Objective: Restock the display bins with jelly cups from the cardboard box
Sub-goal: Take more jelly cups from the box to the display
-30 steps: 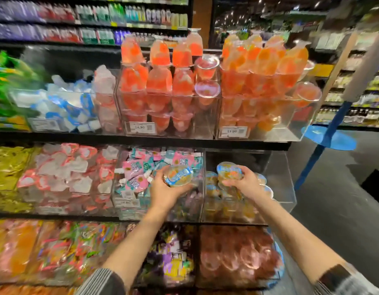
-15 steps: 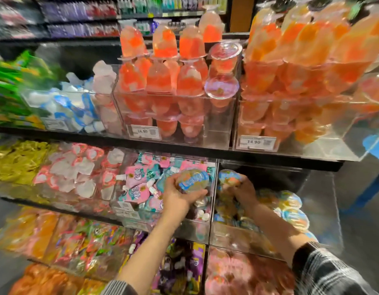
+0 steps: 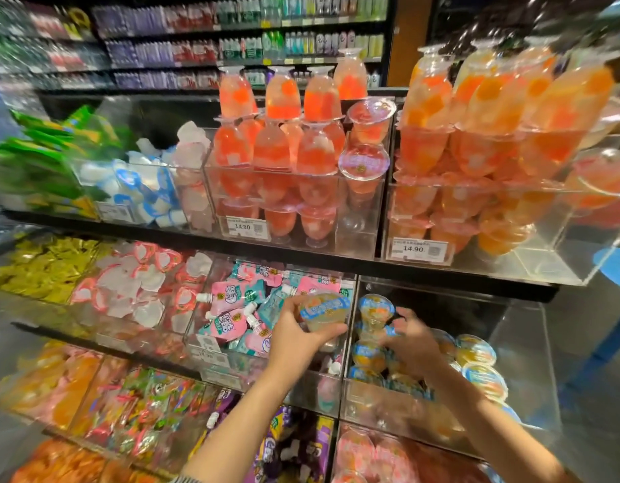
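Bare forearms; a striped grey sleeve (image 3: 184,479), seemingly pushed up, edges the left arm.

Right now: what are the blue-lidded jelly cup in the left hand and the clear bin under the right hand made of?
Blue-lidded jelly cup: looks like thin clear plastic with a printed film lid; the pale jelly shows through its wall.
Clear bin: probably rigid acrylic, glossy; the cups show through its walls, and its edges are straight and catch light.

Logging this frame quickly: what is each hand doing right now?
Left hand: holds a jelly cup.
Right hand: in the bin, fingers curled among the cups; blurred, grip cannot be told.
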The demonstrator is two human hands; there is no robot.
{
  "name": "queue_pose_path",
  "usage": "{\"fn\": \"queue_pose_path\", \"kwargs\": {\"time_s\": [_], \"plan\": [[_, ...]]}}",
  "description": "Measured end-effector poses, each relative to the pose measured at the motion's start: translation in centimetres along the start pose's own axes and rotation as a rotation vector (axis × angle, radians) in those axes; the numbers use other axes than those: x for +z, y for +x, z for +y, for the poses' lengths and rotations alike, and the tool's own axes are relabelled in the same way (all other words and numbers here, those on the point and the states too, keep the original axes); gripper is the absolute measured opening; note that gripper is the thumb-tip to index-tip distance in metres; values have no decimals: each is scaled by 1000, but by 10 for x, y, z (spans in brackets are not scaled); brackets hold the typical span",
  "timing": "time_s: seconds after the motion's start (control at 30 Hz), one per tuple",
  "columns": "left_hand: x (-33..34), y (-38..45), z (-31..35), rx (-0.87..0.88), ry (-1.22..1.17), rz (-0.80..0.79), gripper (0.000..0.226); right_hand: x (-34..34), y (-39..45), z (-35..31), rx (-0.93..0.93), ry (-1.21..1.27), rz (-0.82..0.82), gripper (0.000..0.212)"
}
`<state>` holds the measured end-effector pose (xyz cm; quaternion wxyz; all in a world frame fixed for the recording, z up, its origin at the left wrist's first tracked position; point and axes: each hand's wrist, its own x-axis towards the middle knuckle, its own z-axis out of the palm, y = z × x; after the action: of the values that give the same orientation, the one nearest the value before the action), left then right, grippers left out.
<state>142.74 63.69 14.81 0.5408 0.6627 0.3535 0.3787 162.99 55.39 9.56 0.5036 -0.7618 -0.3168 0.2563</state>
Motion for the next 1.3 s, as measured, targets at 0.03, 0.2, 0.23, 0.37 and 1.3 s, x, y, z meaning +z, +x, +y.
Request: {"fn": "queue_pose_path", "kwargs": {"time_s": [0.03,0.2,0.23,0.37,1.3], "plan": [[2,0,1,5,-3,-19,59,-7,-15,-8,-102,38,-55,54],[21,-2,10,2,-59,-147,57,-15,-52,-30,-340,81,-282,55],[26,-3,12,-9,-80,-161,56,-15,-57,-30,-368,89,-271,54],[42,-10,17,-17,-137,-232,52,-13,-72,-27,-398,98,-193,65],[66,21,-15,-37,151,10,21,-57,30,58,-59,106,-92,56]]}}
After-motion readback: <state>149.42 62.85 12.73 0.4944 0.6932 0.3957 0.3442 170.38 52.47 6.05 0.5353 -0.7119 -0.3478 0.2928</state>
